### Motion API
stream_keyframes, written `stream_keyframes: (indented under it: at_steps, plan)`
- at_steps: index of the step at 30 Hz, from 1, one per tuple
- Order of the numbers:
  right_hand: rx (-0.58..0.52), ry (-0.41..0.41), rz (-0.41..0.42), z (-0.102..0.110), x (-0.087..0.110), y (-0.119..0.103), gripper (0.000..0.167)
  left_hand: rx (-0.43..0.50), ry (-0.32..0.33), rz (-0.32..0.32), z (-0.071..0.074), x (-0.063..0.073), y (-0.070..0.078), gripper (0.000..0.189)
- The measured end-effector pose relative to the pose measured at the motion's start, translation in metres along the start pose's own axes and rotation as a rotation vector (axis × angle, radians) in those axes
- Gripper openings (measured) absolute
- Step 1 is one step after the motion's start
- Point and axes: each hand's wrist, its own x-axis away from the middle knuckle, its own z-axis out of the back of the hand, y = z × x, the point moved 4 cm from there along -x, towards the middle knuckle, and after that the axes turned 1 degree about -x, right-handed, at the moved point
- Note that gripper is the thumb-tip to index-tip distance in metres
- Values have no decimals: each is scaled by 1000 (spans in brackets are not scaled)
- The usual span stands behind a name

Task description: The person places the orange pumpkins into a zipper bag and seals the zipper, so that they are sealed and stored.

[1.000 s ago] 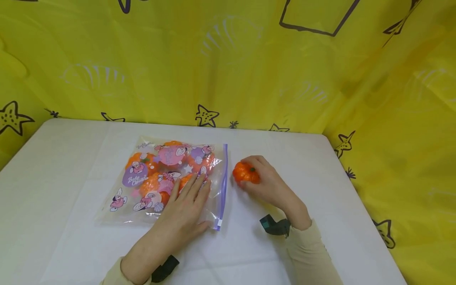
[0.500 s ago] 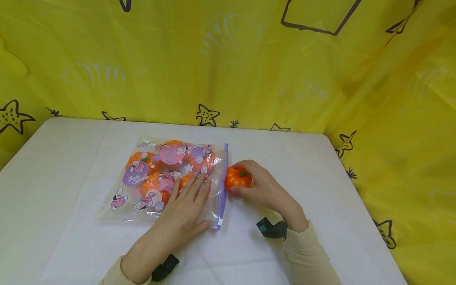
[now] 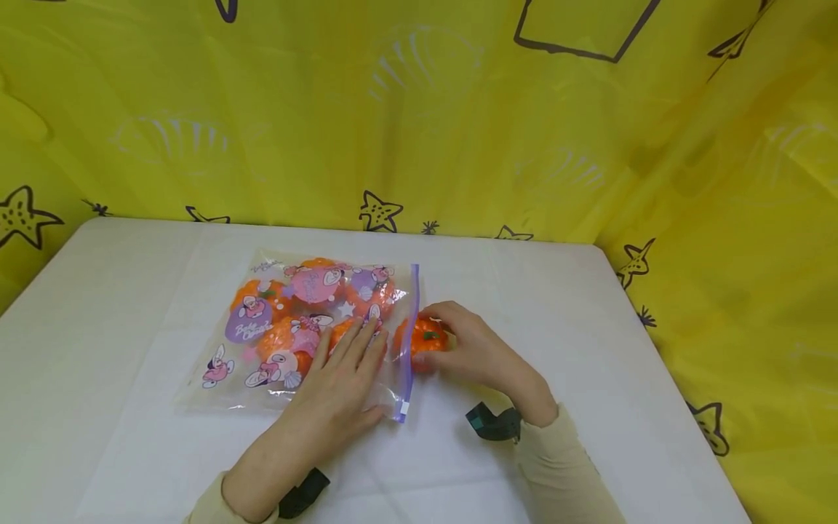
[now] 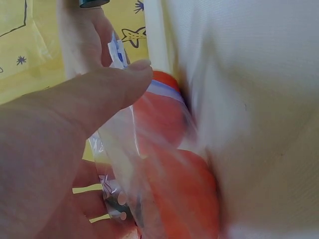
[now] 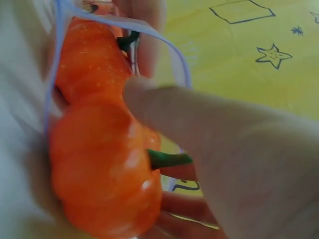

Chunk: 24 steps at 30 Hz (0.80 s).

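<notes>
A clear printed zip bag [image 3: 225, 342] lies on the white table with several orange pumpkins inside. My left hand [image 3: 335, 386] rests on top of the bag, fingers stretched across its right half. With thumb and fingers, my right hand [image 3: 481, 356] grips a small orange pumpkin [image 3: 427, 340] with a green stem at the bag's right end. Part of this pumpkin is inside the purple zip edge [image 3: 414, 291]. The right wrist view shows the mouth parted around the pumpkins, the held pumpkin [image 5: 102, 174] close to another pumpkin [image 5: 92, 62] deeper in.
A white slider [image 3: 404, 409] sits at the near end of the zip edge. Yellow printed cloth [image 3: 419, 124] hangs behind the table [image 3: 589, 327] and along its right side. Dark wrist mounts [image 3: 494, 422] are strapped under both wrists.
My right hand has moved left with the pumpkin, from beside the bag to partly within its mouth. My left hand and the bag have stayed in place.
</notes>
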Motion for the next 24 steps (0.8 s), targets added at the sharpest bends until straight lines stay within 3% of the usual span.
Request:
stream_keyframes:
  at_steps: [4, 10, 17, 24]
  plan:
    - [-45, -47, -22, 3, 4, 3, 56, 2, 0, -3, -1, 0, 0, 100]
    - [-45, -96, 14, 4, 6, 7, 56, 6, 0, 2, -1, 0, 0, 102]
    - [-51, -63, 26, 0, 2, 4, 56, 3, 34, -9, 1, 1, 0, 102]
    - [-65, -68, 19, 1, 3, 4, 55, 16, 24, -4, 1, 1, 0, 103]
